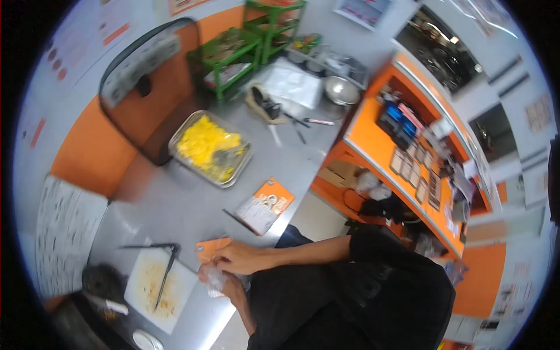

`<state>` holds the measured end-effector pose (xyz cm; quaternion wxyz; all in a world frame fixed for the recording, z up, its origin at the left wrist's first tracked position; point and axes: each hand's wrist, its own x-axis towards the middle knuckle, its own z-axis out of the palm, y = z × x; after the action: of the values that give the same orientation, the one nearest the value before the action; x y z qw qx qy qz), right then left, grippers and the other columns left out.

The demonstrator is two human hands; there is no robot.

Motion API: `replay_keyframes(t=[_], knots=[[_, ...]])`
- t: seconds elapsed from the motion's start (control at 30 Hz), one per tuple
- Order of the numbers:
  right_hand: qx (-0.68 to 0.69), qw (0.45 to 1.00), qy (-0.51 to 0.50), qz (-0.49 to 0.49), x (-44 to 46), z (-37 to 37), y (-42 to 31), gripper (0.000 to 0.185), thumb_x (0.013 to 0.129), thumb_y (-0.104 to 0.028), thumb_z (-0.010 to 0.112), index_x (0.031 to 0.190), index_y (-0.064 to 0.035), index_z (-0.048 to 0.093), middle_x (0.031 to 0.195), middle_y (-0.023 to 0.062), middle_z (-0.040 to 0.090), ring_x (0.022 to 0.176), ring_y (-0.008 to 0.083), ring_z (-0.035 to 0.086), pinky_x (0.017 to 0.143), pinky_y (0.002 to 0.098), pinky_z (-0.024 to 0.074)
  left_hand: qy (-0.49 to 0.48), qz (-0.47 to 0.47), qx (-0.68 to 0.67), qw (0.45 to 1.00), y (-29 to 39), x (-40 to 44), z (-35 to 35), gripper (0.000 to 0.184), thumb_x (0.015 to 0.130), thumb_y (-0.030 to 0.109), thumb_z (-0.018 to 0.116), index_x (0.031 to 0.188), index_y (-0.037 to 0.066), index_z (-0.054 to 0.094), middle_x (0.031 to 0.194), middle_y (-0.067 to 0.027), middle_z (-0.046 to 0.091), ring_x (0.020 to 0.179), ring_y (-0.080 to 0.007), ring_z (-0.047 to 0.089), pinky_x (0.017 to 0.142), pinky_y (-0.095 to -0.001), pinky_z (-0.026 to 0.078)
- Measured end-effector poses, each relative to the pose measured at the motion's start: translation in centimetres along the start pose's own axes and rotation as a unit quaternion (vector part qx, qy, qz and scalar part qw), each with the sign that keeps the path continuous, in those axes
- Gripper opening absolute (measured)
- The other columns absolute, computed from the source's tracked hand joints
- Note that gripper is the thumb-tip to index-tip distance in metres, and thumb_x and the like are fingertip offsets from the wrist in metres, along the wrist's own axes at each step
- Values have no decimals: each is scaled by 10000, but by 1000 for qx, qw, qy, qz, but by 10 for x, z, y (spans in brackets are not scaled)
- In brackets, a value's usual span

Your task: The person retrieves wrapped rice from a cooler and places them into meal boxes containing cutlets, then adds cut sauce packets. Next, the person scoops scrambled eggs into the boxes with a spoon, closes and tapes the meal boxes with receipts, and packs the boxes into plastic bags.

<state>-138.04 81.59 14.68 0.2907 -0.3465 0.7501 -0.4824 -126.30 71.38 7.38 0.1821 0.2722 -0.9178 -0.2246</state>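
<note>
Close to the table's front edge, my right hand (242,257) is closed, its fingers bent down beside an orange packet (211,247). Just below it, my left hand (232,287) grips a crumpled clear plastic bag (216,279). The two hands nearly touch, and the fingertips are partly hidden and blurred. Whether the orange packet and the bag are joined, I cannot tell. An orange and white printed packet (265,205) lies on the steel table (175,213) up and to the right. A white cutting board (160,286) with brown stains lies to the left, black tongs (166,274) across it.
A glass dish (211,149) of yellow pieces stands farther back. Green racks (233,61), a metal bowl (342,91) and markers (318,122) occupy the far end. A dark pan (104,281) sits beyond the board. An orange counter (379,149) with devices stands at right.
</note>
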Motion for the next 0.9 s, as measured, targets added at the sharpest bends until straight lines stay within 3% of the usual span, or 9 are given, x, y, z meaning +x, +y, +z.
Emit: replay_keyframes(t=[0.13,0.2,0.23,0.3,0.43,0.57,0.7,0.8,0.9], knots=[[17,998,36,48,-13,10,2,284,950,-255,581,995,6,683,900,229,701,850,365,688,776,474,515,22,16,30,999,-4,-7,8,494,1076,423,484,1168,-36,638,1196,-176,666,1091,-276,612,937,-421,472],[56,996,-40,54,-31,5,-8,296,958,-260,573,995,16,675,898,236,691,820,334,673,768,459,506,13,-12,-14,1000,-11,-4,9,507,1075,438,485,1161,-38,639,1186,-178,671,1067,-278,623,917,-423,485],[79,992,-81,58,-40,5,-11,303,962,-263,569,995,21,670,897,239,686,804,318,665,764,451,502,1,-105,-162,981,-6,4,4,521,1072,453,486,1154,-38,643,1168,-180,678,1031,-287,635,888,-432,497],[98,993,-41,44,-51,16,4,292,974,-244,560,1000,30,657,865,206,670,780,279,633,747,430,488,18,-293,-431,853,4,17,-8,549,1066,483,489,1139,-37,651,1133,-184,690,959,-304,658,829,-451,522],[141,988,34,57,-59,-10,-2,225,989,-180,536,996,18,644,818,99,635,764,172,584,705,353,466,15,-372,-416,830,43,29,-41,582,1062,507,488,1214,-24,668,1090,-146,687,930,-261,656,804,-405,536],[231,967,5,103,-54,-17,-2,187,1049,-176,529,1059,-20,632,811,13,601,760,83,533,680,281,442,31,-203,-380,902,24,34,-36,469,1118,351,412,1311,-35,594,1357,-198,586,1207,-296,575,1041,-411,437],[253,966,-33,52,-29,-3,-17,232,1090,-222,531,1151,-15,615,932,34,641,833,96,597,728,266,499,-23,-131,-233,963,7,24,-44,477,1132,344,381,1271,-76,561,1137,-162,623,1119,-286,609,1016,-417,461],[349,934,-76,-5,3,19,-11,253,1097,-216,510,1157,9,609,1063,75,659,966,137,654,846,291,543,-35,-254,-460,850,0,17,-38,486,1138,355,357,1201,-79,567,1070,-132,625,1008,-257,646,935,-385,506],[311,946,-87,-24,28,31,-6,254,1094,-222,515,1154,3,615,1066,77,665,968,142,653,846,289,538,23,-203,-480,853,-8,19,-27,478,1141,347,359,1064,-74,573,1016,-99,609,915,-210,649,832,-357,519]])
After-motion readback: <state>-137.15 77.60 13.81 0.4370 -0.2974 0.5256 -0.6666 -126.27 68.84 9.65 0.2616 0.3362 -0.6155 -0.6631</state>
